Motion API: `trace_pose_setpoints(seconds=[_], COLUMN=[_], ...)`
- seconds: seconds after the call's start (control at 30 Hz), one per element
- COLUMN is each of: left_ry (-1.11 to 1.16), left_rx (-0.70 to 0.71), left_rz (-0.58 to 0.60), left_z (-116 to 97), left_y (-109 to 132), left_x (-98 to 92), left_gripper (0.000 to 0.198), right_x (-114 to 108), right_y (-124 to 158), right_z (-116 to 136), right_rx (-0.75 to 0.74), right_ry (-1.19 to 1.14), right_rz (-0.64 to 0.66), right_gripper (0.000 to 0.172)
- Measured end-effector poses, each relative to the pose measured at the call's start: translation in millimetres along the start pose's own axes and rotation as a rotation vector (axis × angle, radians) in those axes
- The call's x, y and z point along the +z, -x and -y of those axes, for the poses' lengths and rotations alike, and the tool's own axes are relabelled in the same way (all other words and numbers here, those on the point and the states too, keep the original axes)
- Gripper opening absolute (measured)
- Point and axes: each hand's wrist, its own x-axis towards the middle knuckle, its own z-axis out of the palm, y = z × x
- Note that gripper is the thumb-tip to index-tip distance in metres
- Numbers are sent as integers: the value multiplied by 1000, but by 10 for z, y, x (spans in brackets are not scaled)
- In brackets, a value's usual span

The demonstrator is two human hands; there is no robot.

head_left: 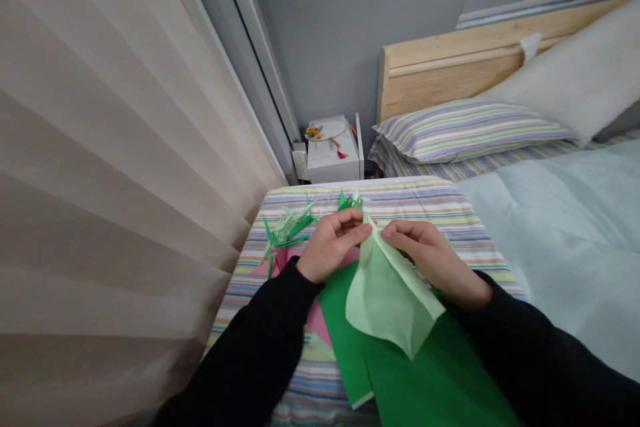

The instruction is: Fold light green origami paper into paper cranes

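Observation:
A light green sheet of origami paper (387,293), partly folded and creased, hangs between my two hands above the table. My left hand (336,240) pinches its narrow top corner between thumb and fingers. On the other side, my right hand (425,250) is closed on the upper right edge, close to that corner. Dark green paper (425,373) lies beneath the folded piece, with pink paper (317,320) showing at its left. Left of my left hand rest several green folded paper cranes (287,227); more green folded paper (350,201) sits just beyond my fingers.
A striped cloth (410,193) covers the table. Behind it stands a small white cabinet (325,163) with small items on top. A pleated curtain (125,180) runs along the left; at the right is a bed with a striped pillow (475,130) and pale blue bedding (560,233).

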Motion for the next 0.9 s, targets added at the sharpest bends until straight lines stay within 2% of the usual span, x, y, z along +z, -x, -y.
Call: trace_pose_setpoints(seconds=[0.13, 0.27, 0.4, 0.5, 0.6, 0.67, 0.8, 0.9], left_ry=[124, 198, 223, 215, 171, 127, 11, -32], left_rx=[-21, -80, -68, -63, -27, 18, 173, 328], left_rz=[128, 218, 204, 134, 40, -6, -70, -160], left_z=[12, 16, 15, -17, -69, -96, -88, -40], left_y=[21, 47, 29, 9, 7, 15, 24, 17], left_x=[-47, -70, -73, -64, -52, -50, -79, -122], left_gripper=[47, 39, 35, 34, 35, 35, 24, 15], right_x=[-26, -31, -28, -62, -106, -102, 44, 195], right_y=[30, 42, 32, 48, 112, 160, 157, 61], right_z=[42, 90, 97, 118, 234, 367, 609, 653], right_rx=[47, 86, 1, -57, -136, -261, -455, -562], right_ry=[-34, -79, -79, -3, 218, 458, 844, 1017], right_rz=[104, 176, 179, 152, 106, 88, -37, -108], right_gripper=[48, 50, 44, 43, 48, 47, 31, 15])
